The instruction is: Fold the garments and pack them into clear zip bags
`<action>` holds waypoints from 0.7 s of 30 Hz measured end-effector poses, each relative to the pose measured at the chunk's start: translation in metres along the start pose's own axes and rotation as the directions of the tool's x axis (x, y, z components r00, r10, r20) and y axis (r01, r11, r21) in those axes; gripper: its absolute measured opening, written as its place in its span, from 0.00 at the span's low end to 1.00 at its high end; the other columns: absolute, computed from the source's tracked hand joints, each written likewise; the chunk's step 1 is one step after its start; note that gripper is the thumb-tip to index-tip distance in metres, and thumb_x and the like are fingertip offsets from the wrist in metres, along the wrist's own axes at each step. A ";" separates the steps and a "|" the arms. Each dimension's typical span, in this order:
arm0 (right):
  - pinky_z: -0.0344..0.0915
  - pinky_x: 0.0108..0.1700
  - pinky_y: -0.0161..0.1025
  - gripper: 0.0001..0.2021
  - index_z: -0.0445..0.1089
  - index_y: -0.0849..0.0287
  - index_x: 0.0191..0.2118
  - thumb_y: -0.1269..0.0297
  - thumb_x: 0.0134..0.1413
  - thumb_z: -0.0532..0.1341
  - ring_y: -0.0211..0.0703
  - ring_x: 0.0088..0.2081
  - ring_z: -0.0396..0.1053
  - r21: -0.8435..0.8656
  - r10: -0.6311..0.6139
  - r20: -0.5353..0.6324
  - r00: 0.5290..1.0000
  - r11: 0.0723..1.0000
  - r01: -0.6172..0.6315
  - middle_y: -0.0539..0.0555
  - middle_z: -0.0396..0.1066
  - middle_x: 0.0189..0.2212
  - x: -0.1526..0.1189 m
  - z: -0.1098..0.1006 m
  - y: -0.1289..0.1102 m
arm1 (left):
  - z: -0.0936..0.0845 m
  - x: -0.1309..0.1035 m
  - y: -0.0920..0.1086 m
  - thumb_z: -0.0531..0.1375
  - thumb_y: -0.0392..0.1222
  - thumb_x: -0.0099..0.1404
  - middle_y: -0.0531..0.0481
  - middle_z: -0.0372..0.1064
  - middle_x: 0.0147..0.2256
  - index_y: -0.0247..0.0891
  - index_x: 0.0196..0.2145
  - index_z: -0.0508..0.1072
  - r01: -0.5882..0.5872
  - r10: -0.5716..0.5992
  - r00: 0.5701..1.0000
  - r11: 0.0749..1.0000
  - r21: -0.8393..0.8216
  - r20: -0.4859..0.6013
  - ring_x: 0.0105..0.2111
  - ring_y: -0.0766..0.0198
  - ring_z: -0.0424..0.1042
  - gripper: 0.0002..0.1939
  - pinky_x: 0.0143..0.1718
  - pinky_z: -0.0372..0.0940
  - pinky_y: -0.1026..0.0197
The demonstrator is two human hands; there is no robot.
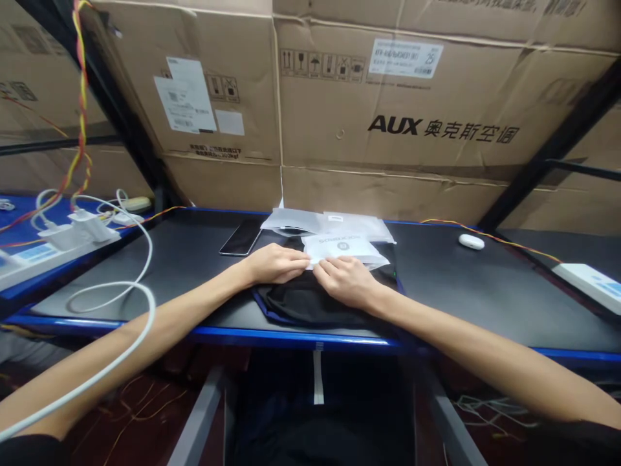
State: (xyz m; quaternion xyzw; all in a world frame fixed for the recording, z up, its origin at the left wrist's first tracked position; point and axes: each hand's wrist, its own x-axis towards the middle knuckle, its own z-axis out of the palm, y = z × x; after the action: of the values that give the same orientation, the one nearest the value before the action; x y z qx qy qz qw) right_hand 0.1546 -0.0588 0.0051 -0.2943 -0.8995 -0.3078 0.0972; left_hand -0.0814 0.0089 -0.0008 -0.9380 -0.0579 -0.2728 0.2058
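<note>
A white plastic packet (pixel 342 246) with grey printing lies at the middle of the bench. My left hand (pixel 277 263) is closed on its near left corner. Beside it, my right hand (pixel 345 279) has its fingers curled over the packet's near edge, the thumb side facing the left hand. Underneath is a black cloth item (pixel 310 301) with a blue edge, too folded to identify. More flat white packets (pixel 334 223) lie just behind. A dark-screened phone (pixel 241 237) rests left of them, near my left hand.
Power strips stand at left (pixel 58 249) and right (pixel 594 285). A white cable (pixel 145 285) loops across my left forearm. A small white case (pixel 471 242) sits on the right of the black bench top (pixel 460 291). Large cardboard boxes (pixel 330 103) and slanted dark posts close off the back.
</note>
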 end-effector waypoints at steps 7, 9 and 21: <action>0.62 0.35 0.38 0.11 0.73 0.61 0.36 0.73 0.69 0.54 0.42 0.37 0.74 -0.080 0.053 -0.202 0.978 0.994 -0.071 0.55 0.79 0.36 -0.040 0.004 0.026 | -0.001 -0.004 -0.009 0.55 0.36 0.73 0.47 0.80 0.43 0.38 0.42 0.76 0.081 -0.082 0.995 0.996 -0.032 -0.049 0.38 0.63 0.81 0.09 0.38 0.75 0.66; 0.60 0.34 0.37 0.13 0.73 0.61 0.35 0.70 0.70 0.54 0.40 0.35 0.73 -0.060 0.085 -0.203 0.976 0.993 -0.099 0.54 0.79 0.34 -0.054 0.005 0.033 | 0.000 -0.007 -0.013 0.55 0.36 0.73 0.48 0.80 0.44 0.39 0.42 0.77 0.132 -0.134 0.991 0.989 -0.063 -0.029 0.39 0.63 0.81 0.09 0.40 0.75 0.66; 0.59 0.34 0.36 0.13 0.73 0.60 0.33 0.71 0.69 0.54 0.39 0.32 0.73 0.005 0.247 -0.127 0.961 0.969 -0.248 0.54 0.79 0.32 -0.089 0.007 0.054 | -0.004 -0.014 -0.026 0.53 0.39 0.75 0.48 0.80 0.46 0.40 0.43 0.78 0.343 -0.338 0.938 0.937 -0.071 0.074 0.43 0.62 0.80 0.13 0.44 0.73 0.63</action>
State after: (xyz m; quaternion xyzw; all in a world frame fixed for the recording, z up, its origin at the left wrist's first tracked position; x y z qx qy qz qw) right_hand 0.2587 -0.0617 -0.0056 -0.3849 -0.8460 -0.3162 0.1902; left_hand -0.1011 0.0310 0.0039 -0.9295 -0.2140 -0.2778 0.1144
